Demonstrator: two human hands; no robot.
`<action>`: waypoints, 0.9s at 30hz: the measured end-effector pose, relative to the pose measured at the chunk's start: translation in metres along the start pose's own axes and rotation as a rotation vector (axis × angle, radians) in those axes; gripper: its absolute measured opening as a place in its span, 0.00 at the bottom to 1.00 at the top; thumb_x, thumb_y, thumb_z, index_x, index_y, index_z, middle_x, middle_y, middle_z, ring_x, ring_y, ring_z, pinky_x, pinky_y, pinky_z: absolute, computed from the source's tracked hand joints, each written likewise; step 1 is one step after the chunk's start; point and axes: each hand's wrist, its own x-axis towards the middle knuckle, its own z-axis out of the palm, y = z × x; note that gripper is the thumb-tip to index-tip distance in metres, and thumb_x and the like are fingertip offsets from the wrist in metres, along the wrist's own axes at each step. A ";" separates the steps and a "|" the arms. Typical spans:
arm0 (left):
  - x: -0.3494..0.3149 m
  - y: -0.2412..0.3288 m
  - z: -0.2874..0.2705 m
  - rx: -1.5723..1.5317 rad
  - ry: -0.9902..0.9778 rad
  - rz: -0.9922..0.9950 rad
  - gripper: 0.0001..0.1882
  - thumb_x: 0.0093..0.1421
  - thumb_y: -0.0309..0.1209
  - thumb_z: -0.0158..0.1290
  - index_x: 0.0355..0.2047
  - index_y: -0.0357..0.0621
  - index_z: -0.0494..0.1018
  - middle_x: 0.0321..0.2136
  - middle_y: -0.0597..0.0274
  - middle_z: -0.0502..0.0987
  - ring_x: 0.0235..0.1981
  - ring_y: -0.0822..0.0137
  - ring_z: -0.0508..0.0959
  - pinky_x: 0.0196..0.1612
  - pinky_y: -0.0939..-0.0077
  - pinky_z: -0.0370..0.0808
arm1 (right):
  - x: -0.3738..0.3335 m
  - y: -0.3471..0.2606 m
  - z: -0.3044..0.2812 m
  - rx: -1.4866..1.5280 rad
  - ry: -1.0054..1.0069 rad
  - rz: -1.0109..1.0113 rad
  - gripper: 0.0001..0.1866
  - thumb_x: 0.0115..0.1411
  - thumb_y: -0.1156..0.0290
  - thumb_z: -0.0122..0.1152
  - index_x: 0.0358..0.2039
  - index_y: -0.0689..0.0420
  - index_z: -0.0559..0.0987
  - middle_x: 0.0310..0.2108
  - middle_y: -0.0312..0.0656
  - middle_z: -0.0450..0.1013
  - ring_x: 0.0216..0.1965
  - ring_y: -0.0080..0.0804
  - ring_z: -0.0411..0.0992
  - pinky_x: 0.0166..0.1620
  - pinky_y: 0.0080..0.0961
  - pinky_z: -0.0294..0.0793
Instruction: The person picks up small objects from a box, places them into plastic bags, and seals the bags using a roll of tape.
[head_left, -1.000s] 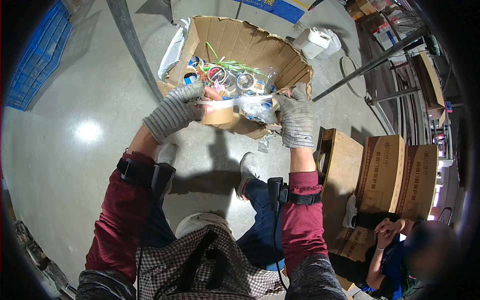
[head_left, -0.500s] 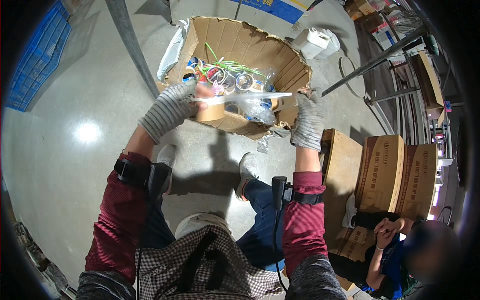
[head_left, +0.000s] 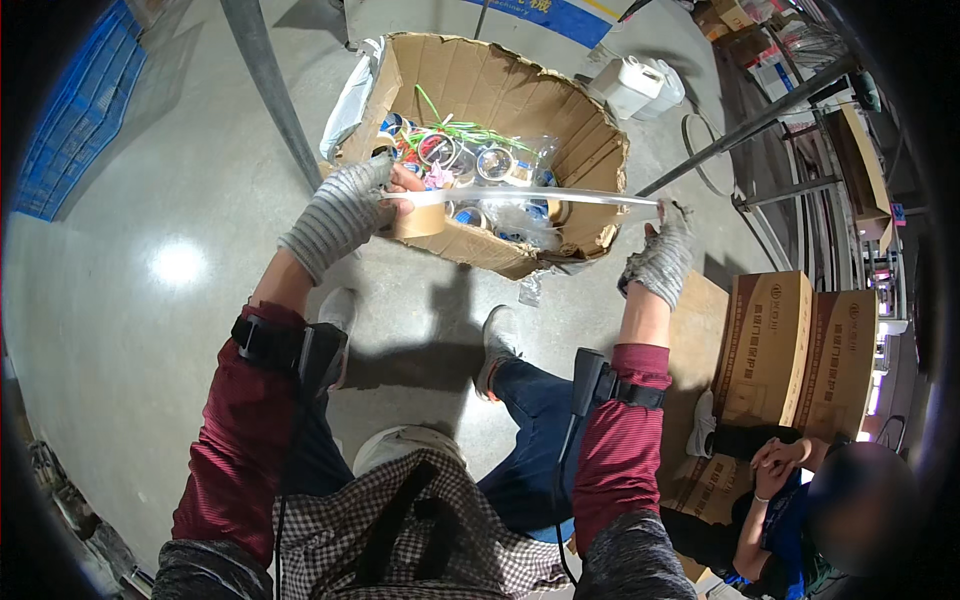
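Gloved in grey knit with bare fingertips, my left hand point(head_left: 345, 212) is closed on a roll of tape point(head_left: 420, 220) with a tan core. From that roll a clear strip of tape point(head_left: 545, 196) runs taut to the right. My right hand point(head_left: 660, 258), in a matching glove, pinches the strip's far end. Both hands are up in front of me, over the near side of a torn cardboard box point(head_left: 470, 75). Inside the box lie several used tape rolls point(head_left: 438, 150), crumpled clear film point(head_left: 530, 232) and green straps point(head_left: 470, 131).
White plastic jugs point(head_left: 628, 88) stand behind the box. Slanted metal bars point(head_left: 268, 90) flank it. Brown cartons point(head_left: 765, 345) and a seated person point(head_left: 770, 500) are at the right. Blue crates point(head_left: 85, 110) stand far left.
My right hand has moved further right, drawing out a longer strip of tape. My left hand stays nearly in place on the roll.
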 end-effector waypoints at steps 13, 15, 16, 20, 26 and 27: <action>-0.002 0.000 0.000 -0.107 0.046 -0.097 0.18 0.50 0.40 0.57 0.34 0.38 0.74 0.28 0.65 0.75 0.29 0.75 0.73 0.32 0.81 0.73 | 0.030 0.015 -0.025 0.256 0.186 0.044 0.18 0.54 0.66 0.55 0.46 0.54 0.67 0.39 0.36 0.70 0.42 0.26 0.66 0.43 0.30 0.62; -0.001 -0.001 0.000 -0.101 0.037 -0.080 0.19 0.50 0.41 0.58 0.34 0.38 0.74 0.28 0.65 0.75 0.29 0.75 0.73 0.32 0.81 0.73 | 0.031 0.015 -0.027 0.248 0.151 0.052 0.22 0.55 0.67 0.54 0.50 0.51 0.65 0.40 0.36 0.70 0.42 0.26 0.66 0.43 0.30 0.62; -0.001 -0.002 0.000 -0.094 0.028 -0.064 0.19 0.50 0.41 0.58 0.34 0.38 0.74 0.28 0.65 0.75 0.28 0.75 0.73 0.32 0.81 0.73 | 0.032 0.016 -0.029 0.248 0.152 0.052 0.22 0.55 0.67 0.54 0.50 0.51 0.65 0.40 0.36 0.70 0.42 0.26 0.66 0.43 0.30 0.62; -0.002 -0.005 -0.005 -0.038 0.011 -0.060 0.19 0.50 0.41 0.59 0.34 0.38 0.74 0.28 0.64 0.75 0.29 0.75 0.73 0.32 0.80 0.73 | 0.025 0.015 -0.033 0.358 0.205 0.052 0.23 0.54 0.68 0.54 0.52 0.48 0.65 0.41 0.36 0.70 0.41 0.25 0.66 0.41 0.29 0.62; -0.002 -0.002 0.005 -0.039 0.025 0.102 0.16 0.52 0.39 0.57 0.33 0.39 0.74 0.29 0.62 0.76 0.30 0.72 0.74 0.35 0.76 0.73 | 0.000 0.002 -0.009 0.118 0.202 -0.053 0.20 0.52 0.72 0.55 0.48 0.52 0.70 0.41 0.36 0.70 0.41 0.25 0.66 0.41 0.21 0.62; -0.001 0.003 0.009 -0.067 0.008 0.130 0.14 0.53 0.37 0.57 0.33 0.39 0.74 0.30 0.62 0.76 0.31 0.71 0.74 0.36 0.76 0.73 | 0.002 0.007 -0.003 0.097 0.031 -0.157 0.19 0.52 0.72 0.56 0.47 0.53 0.71 0.40 0.36 0.70 0.40 0.26 0.66 0.42 0.20 0.63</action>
